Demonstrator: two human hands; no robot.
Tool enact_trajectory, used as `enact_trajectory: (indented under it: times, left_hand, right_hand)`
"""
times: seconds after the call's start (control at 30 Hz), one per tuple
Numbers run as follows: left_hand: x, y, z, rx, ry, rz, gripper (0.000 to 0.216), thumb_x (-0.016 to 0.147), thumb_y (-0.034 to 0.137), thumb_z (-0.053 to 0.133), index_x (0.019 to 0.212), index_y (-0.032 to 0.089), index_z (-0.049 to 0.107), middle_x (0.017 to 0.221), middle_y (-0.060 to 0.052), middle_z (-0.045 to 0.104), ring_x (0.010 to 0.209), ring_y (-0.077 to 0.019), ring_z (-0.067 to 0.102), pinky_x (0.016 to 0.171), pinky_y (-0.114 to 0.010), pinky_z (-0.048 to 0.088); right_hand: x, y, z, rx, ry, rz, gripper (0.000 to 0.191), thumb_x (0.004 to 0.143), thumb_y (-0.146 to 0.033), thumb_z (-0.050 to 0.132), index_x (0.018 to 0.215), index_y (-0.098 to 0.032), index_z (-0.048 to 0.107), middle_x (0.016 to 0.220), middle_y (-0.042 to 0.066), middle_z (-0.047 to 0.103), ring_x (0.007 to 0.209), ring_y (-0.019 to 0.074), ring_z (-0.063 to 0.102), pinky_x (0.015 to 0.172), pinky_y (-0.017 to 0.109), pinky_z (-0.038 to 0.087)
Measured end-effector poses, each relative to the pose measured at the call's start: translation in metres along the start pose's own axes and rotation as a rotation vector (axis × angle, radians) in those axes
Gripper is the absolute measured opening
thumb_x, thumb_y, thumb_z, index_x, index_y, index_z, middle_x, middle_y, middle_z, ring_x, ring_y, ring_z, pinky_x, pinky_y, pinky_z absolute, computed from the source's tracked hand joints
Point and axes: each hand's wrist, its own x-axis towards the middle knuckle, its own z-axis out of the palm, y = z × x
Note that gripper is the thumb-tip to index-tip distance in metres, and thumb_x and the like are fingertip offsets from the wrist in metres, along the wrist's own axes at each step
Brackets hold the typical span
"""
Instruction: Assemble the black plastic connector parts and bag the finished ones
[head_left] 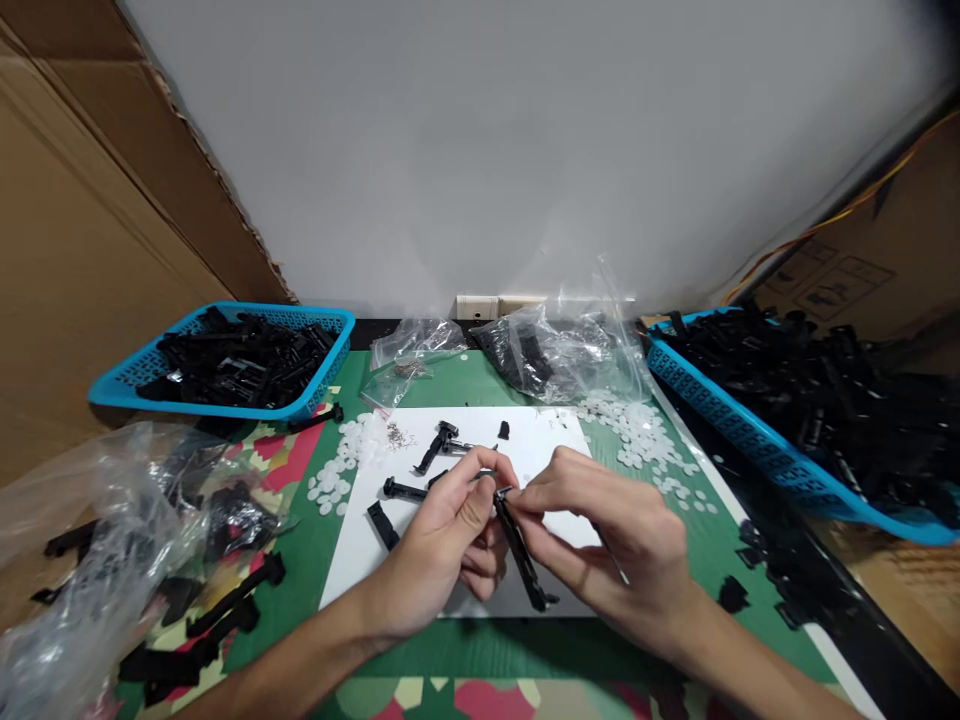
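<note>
My left hand (450, 535) and my right hand (607, 525) meet over a white sheet (352, 560) on the table. Together they pinch a long black plastic strip (525, 565), which slants down toward me between them. The fingers of both hands are closed around its upper end. Several loose black parts (435, 450) lie on the sheet just beyond my hands.
A blue basket (225, 360) of black parts stands at the back left, a larger one (757, 440) at the right. Clear bags (555, 350) lie at the back, a crumpled bag (97, 560) at the left. White discs (637, 430) are scattered on the green mat.
</note>
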Motion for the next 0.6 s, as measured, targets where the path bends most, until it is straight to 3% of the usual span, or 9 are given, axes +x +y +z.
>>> enact_trajectory:
  times: [0.2,0.33,0.43,0.5,0.6]
  left_hand:
    - [0.002,0.003,0.004,-0.017,0.048,0.020,0.034,0.104,0.058,0.055,0.107,0.024,0.050,0.068,0.010,0.032,0.052,-0.0040,0.019,0.046,-0.011,0.024]
    - [0.004,0.009,0.001,-0.027,0.093,0.081,0.034,0.104,0.057,0.058,0.107,0.024,0.051,0.069,0.009,0.042,0.051,-0.0027,0.021,0.046,-0.011,0.023]
    - [0.007,0.011,-0.005,0.013,0.123,0.185,0.030,0.104,0.052,0.060,0.111,0.024,0.053,0.073,0.007,0.051,0.049,-0.0021,0.026,0.046,-0.013,0.024]
    - [0.008,0.012,-0.008,0.062,0.147,0.249,0.028,0.105,0.049,0.060,0.112,0.023,0.054,0.077,0.005,0.055,0.048,-0.0019,0.028,0.046,-0.015,0.026]
    - [0.009,0.011,-0.009,0.133,0.160,0.293,0.027,0.106,0.049,0.059,0.113,0.023,0.054,0.081,0.004,0.058,0.048,-0.0023,0.030,0.047,-0.017,0.028]
  right_hand:
    - [-0.003,0.009,0.000,0.032,-0.048,-0.032,0.022,0.092,0.000,0.067,0.108,-0.014,0.074,0.074,0.004,0.066,0.067,0.0152,0.057,0.064,0.031,0.048]
    - [0.002,0.005,-0.006,0.091,-0.081,0.106,0.033,0.097,-0.006,0.064,0.125,-0.020,0.074,0.081,0.003,0.070,0.072,0.0149,0.062,0.068,0.030,0.050]
    - [0.003,0.005,-0.010,0.082,-0.083,0.201,0.036,0.095,-0.016,0.074,0.129,-0.024,0.071,0.088,0.003,0.071,0.077,0.0166,0.064,0.070,0.031,0.052]
    - [0.002,0.009,-0.010,0.013,-0.086,0.154,0.032,0.091,-0.017,0.080,0.122,-0.022,0.071,0.092,0.004,0.071,0.081,0.0181,0.065,0.072,0.032,0.053]
    - [0.000,0.016,-0.009,-0.170,-0.095,-0.026,0.020,0.093,-0.008,0.073,0.110,-0.018,0.069,0.092,0.007,0.071,0.082,0.0189,0.063,0.073,0.034,0.051]
